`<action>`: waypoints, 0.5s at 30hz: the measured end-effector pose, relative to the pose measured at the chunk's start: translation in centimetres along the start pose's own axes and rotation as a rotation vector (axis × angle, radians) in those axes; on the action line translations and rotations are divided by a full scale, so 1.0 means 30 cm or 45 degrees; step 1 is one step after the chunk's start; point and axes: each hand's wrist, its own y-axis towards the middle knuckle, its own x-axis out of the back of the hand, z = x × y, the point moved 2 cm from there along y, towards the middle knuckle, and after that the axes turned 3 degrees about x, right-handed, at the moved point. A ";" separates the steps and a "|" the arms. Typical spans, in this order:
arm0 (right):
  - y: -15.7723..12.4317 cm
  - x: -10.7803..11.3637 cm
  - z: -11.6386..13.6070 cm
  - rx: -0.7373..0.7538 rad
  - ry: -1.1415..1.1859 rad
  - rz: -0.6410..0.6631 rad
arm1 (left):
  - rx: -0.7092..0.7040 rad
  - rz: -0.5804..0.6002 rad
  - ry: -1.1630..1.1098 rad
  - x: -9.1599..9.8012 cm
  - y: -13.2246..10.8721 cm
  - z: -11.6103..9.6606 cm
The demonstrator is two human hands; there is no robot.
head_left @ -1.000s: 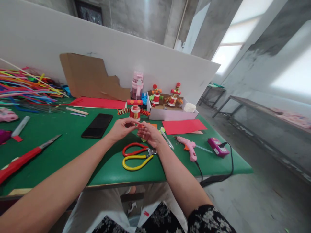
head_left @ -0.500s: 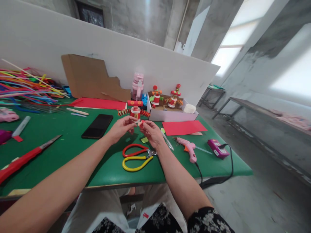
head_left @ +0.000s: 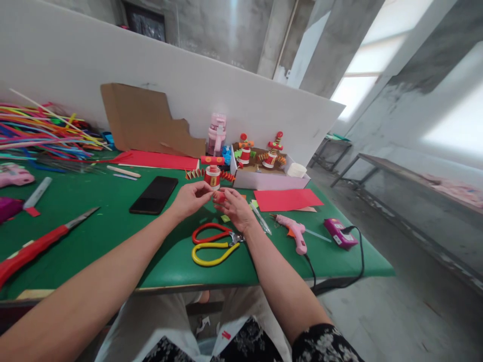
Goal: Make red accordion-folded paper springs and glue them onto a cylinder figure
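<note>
A small red paper piece [head_left: 219, 196] is pinched between the fingers of my right hand [head_left: 234, 207]. My left hand [head_left: 192, 199] meets it from the other side, thumb and forefinger closed at the piece's left edge. Just behind my fingertips stands a red and white paper-cup figure [head_left: 212, 176] with folded paper arms; a red roll [head_left: 212, 160] shows above it. Nearer to me lie pliers [head_left: 215, 244] with one red and one yellow handle. To the right of my right hand rest a clear-wrapped thin item [head_left: 260, 218] and a pink glue gun [head_left: 292, 231].
A white box [head_left: 264, 182] behind holds two finished-looking cup figures. Red paper [head_left: 289, 199] lies before it. On the left are a phone [head_left: 154, 195], red-handled scissors [head_left: 49, 242], cardboard [head_left: 139, 120] and many pipe cleaners [head_left: 45, 133]. A purple power block [head_left: 340, 234] trails a cable over the front edge.
My fingers have come closer together around the red paper piece, and the right fingers have turned it. The whole view has shifted slightly; the table items have stayed in place.
</note>
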 end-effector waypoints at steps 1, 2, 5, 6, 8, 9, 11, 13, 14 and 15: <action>-0.001 0.001 0.001 -0.021 -0.021 -0.022 | -0.065 -0.020 0.087 0.001 -0.002 -0.002; -0.001 0.001 0.001 -0.030 -0.049 -0.041 | -0.125 -0.033 0.162 0.001 -0.005 -0.005; -0.001 -0.002 0.001 0.013 -0.154 -0.075 | -0.232 -0.054 0.295 0.000 -0.014 -0.014; -0.001 -0.004 0.001 0.042 -0.180 -0.083 | -0.247 -0.061 0.319 0.000 -0.016 -0.017; -0.001 -0.007 -0.002 0.088 -0.204 -0.089 | -0.266 -0.077 0.354 0.001 -0.018 -0.022; -0.001 -0.009 -0.004 0.093 -0.207 -0.083 | -0.274 -0.086 0.369 0.001 -0.019 -0.024; 0.000 -0.010 -0.010 0.074 -0.206 -0.051 | -0.293 -0.095 0.388 0.002 -0.020 -0.028; 0.001 -0.008 -0.014 0.044 -0.200 -0.013 | -0.306 -0.087 0.387 0.002 -0.020 -0.031; 0.002 -0.006 -0.016 0.037 -0.191 -0.003 | -0.303 -0.084 0.377 0.003 -0.020 -0.033; 0.003 -0.004 -0.016 0.033 -0.175 0.003 | -0.293 -0.087 0.359 0.005 -0.019 -0.034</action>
